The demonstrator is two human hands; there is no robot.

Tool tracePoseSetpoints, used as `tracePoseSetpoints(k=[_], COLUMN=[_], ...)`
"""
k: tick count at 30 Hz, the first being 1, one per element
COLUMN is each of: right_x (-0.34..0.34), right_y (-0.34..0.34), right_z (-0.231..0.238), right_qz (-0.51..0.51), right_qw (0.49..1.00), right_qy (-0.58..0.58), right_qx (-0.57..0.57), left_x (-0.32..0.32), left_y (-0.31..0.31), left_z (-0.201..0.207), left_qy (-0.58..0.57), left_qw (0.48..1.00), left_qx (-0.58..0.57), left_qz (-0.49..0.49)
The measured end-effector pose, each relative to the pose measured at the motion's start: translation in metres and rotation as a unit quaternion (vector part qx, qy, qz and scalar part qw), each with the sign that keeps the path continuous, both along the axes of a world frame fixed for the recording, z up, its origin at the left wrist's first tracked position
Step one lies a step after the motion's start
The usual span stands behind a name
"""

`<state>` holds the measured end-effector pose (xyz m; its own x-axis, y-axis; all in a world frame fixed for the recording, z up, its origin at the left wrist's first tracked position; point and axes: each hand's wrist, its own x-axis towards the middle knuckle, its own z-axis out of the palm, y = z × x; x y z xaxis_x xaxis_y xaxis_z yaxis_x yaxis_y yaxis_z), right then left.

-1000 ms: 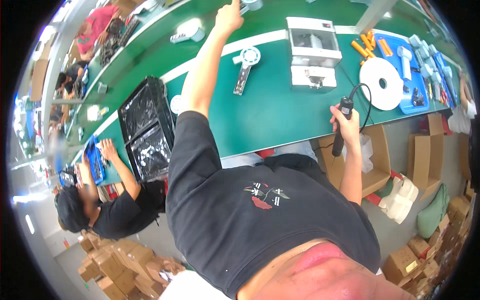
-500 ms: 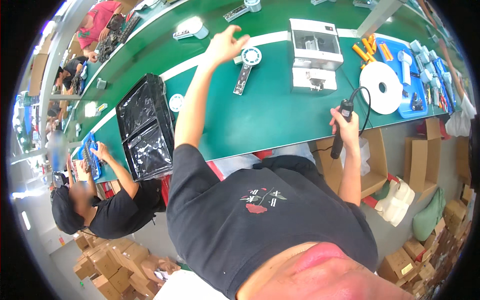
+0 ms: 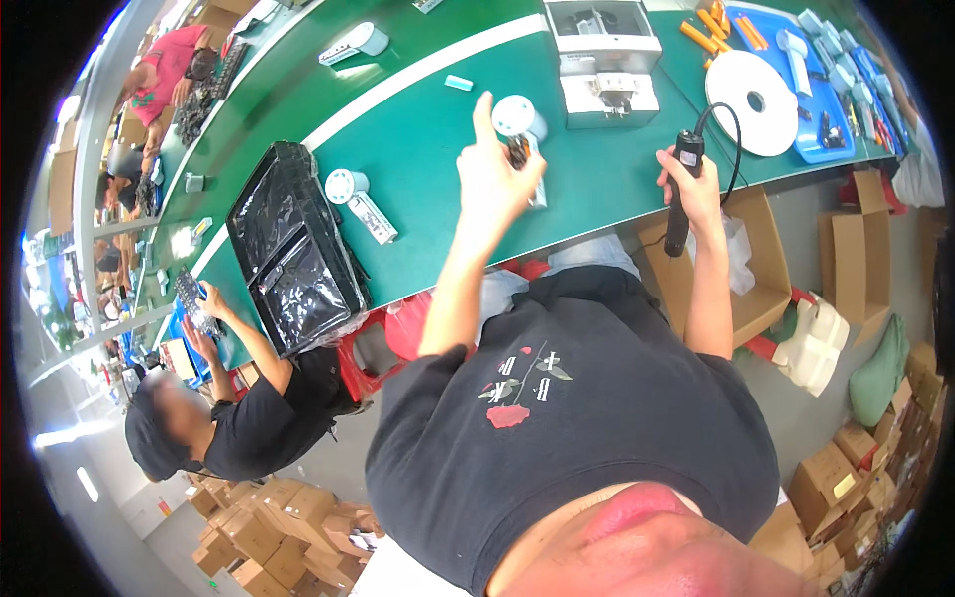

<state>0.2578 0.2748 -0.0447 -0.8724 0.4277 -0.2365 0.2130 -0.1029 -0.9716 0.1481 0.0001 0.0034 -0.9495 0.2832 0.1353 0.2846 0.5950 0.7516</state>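
Observation:
My left hand [image 3: 492,177] reaches over a handheld fan-like unit [image 3: 513,115] with a round pale-blue head and an open, lengthwise handle. Its index finger is stretched out and the thumb stands apart beside the handle; whether the curled fingers touch the handle is hidden. In my right hand [image 3: 696,189] is a black corded electric screwdriver [image 3: 678,214], held upright near the bench's front edge with its cable looping up. Left of my forearm lies a second fan-like unit [image 3: 372,215], its handle pointing toward me. Farther back is a small light-blue piece [image 3: 459,83].
A grey-white machine [image 3: 609,98] stands at the back. To the right are a white reel [image 3: 731,121], orange cylinders [image 3: 699,38] and a blue tray [image 3: 828,147] of parts. A black-lined tray [image 3: 298,254] sits left, near a co-worker [image 3: 254,398]. An open carton [image 3: 761,261] stands below the bench.
My left hand has come back from the far side of the bench, down over the middle unit. The left unit's handle now shows beside my forearm. My right hand still holds the screwdriver. The view has shifted.

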Motion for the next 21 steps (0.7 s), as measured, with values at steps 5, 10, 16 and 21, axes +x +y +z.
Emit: tracePoseSetpoints(k=[5, 10, 16, 21], right_x=[-0.002, 0.001, 0.0, 0.0], right_y=[0.002, 0.001, 0.001, 0.002], right_z=[0.001, 0.002, -0.002, 0.0], right_qz=[0.02, 0.016, 0.015, 0.009], right_qw=[0.999, 0.999, 1.0, 0.999], right_qy=[-0.024, -0.024, -0.022, -0.03], right_qx=[0.013, 0.018, 0.012, 0.012], left_x=[0.053, 0.068, 0.078, 0.074], left_y=[0.023, 0.009, -0.011, -0.014], left_z=[-0.026, -0.025, -0.052, -0.059], left_qy=[0.029, 0.111, 0.188, 0.18], left_qw=[0.999, 0.994, 0.973, 0.97], left_qx=[0.0, -0.007, -0.013, -0.022], left_qz=[0.02, -0.006, -0.135, -0.163])
